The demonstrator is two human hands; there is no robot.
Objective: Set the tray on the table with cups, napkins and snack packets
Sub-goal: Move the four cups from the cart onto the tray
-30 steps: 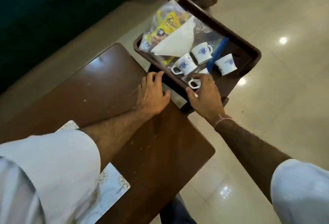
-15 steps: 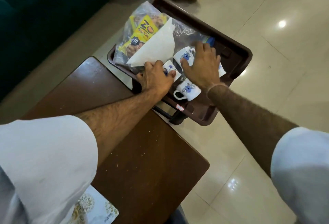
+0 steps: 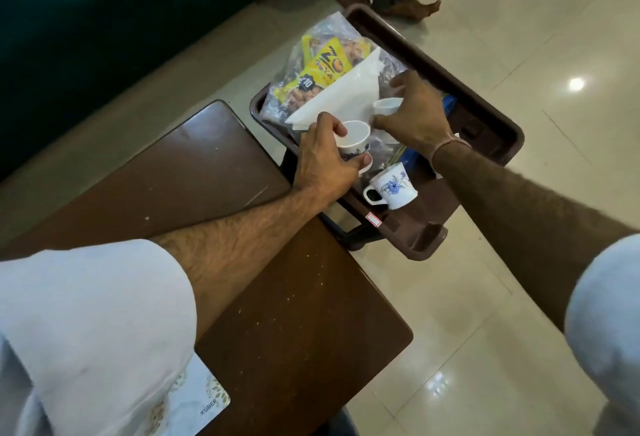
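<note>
Floor: glossy pale tiles reflecting ceiling lights; dark green sofa (image 3: 86,20) behind
Table: brown table (image 3: 207,176), speckled with crumbs
Tray: brown tray (image 3: 491,120) overhanging the table's far corner, mostly above the floor
Left hand: left hand (image 3: 325,165), grip clenched around a white cup (image 3: 355,138) inside the tray
Right hand: right hand (image 3: 415,113), grip grasping a second cup (image 3: 388,106)
Loose cup: flowered cup (image 3: 391,190) on its side near the tray's front
Napkin: white napkin (image 3: 346,96) atop the snack packets (image 3: 322,68) in clear plastic

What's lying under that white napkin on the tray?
Under the napkin lie bagged yellow snack packets, partly showing. What the napkin covers cannot be seen.
</note>
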